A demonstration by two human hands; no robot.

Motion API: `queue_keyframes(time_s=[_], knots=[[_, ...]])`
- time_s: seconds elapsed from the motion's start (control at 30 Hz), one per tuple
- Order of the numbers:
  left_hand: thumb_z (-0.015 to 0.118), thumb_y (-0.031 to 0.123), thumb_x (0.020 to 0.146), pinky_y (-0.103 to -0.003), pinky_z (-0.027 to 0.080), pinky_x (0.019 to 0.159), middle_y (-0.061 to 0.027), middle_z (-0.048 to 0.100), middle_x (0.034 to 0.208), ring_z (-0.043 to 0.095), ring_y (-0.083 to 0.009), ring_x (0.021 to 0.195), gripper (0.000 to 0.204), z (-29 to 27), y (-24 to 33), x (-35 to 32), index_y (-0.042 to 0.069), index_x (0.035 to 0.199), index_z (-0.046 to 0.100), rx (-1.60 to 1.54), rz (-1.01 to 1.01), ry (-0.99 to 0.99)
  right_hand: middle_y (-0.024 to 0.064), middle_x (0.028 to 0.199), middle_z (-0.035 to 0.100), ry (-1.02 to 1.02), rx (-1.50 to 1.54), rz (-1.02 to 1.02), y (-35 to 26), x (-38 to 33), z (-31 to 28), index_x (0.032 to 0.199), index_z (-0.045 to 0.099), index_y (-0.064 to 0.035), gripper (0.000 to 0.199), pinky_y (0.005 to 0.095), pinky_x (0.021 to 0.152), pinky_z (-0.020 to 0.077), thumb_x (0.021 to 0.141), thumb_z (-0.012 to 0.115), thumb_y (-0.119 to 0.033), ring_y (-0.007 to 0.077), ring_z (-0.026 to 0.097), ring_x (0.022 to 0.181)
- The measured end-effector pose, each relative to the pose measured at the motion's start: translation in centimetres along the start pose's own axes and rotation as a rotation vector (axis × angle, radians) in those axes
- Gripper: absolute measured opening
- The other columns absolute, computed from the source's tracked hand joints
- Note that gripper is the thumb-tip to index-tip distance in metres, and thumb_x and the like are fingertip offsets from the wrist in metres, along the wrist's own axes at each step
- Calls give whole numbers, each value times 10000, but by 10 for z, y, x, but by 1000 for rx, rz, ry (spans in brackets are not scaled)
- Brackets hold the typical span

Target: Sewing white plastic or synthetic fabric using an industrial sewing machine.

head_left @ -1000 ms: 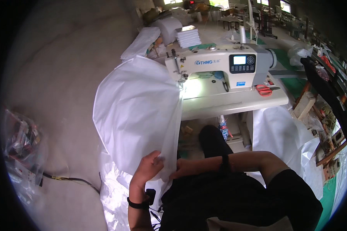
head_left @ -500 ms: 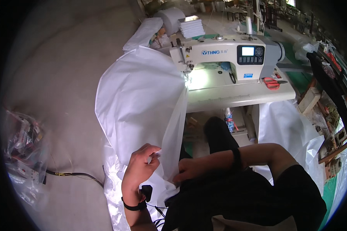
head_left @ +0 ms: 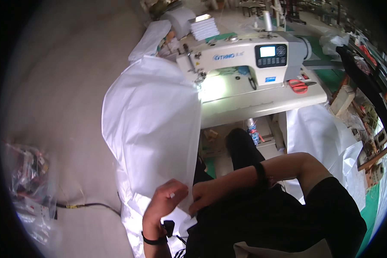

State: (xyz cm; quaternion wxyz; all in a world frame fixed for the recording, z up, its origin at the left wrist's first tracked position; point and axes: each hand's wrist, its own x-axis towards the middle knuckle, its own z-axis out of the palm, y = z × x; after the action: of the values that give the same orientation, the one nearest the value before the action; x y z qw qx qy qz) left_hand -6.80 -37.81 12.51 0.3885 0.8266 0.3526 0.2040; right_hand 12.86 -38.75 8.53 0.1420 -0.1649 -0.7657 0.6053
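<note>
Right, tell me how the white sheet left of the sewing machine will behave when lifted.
Probably floppy: the white sheet droops in broad folds. It looks light for its size, with a thin edge. It may tug back if pulled, since one edge runs up to the sewing machine.

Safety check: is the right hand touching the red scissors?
Apart: in the head view, the machine table's front edge lies between the right hand and the red scissors.

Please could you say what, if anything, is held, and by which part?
That cannot be told: the curled left hand shows a small white bit, perhaps of the white sheet; the right hand is at the sheet's lower right edge, grip hidden.
</note>
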Motion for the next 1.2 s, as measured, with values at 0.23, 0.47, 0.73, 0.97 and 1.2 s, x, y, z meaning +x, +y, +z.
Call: queue_keyframes(time_s=[0.23, 0.47, 0.73, 0.97, 1.2], knots=[[558, 55, 815, -263, 472, 756, -75, 642, 934, 580, -133, 838, 242, 39, -36, -8, -20, 1041, 599, -376, -328, -118, 89, 670, 599, -272, -164, 23, 22, 16, 16, 793, 615, 29, 338, 321, 607, 426, 924, 488, -256, 150, 520, 605], [543, 156, 830, -268, 454, 721, -91, 621, 885, 569, -148, 809, 319, 67, -20, -1, -65, 1058, 575, -485, -532, 262, 108, 742, 613, -355, -88, -178, 65, 30, 25, 794, 603, 19, 313, 332, 651, 428, 931, 471, -230, 199, 546, 674], [588, 141, 817, -266, 449, 665, -39, 593, 780, 556, -121, 742, 210, 65, 1, -2, -39, 925, 590, -538, -581, 302, 189, 960, 639, 158, -445, 300, 103, -9, -69, 1026, 618, -11, 307, 416, 747, 494, 870, 514, -254, 306, 631, 864], [604, 110, 837, -238, 430, 581, -18, 565, 729, 537, -106, 676, 111, 64, -1, 2, 4, 855, 578, -505, -602, 54, 160, 948, 650, 590, -607, 259, 121, 24, -77, 1056, 625, -64, 359, 417, 679, 509, 787, 601, -300, 316, 637, 844], [595, 183, 890, -210, 357, 559, 30, 499, 719, 449, -57, 661, 190, 69, -33, 1, 49, 767, 538, -728, -506, -94, 186, 926, 644, 801, -617, 790, 130, -28, -163, 955, 658, -20, 335, 405, 693, 519, 806, 522, -287, 306, 648, 830]])
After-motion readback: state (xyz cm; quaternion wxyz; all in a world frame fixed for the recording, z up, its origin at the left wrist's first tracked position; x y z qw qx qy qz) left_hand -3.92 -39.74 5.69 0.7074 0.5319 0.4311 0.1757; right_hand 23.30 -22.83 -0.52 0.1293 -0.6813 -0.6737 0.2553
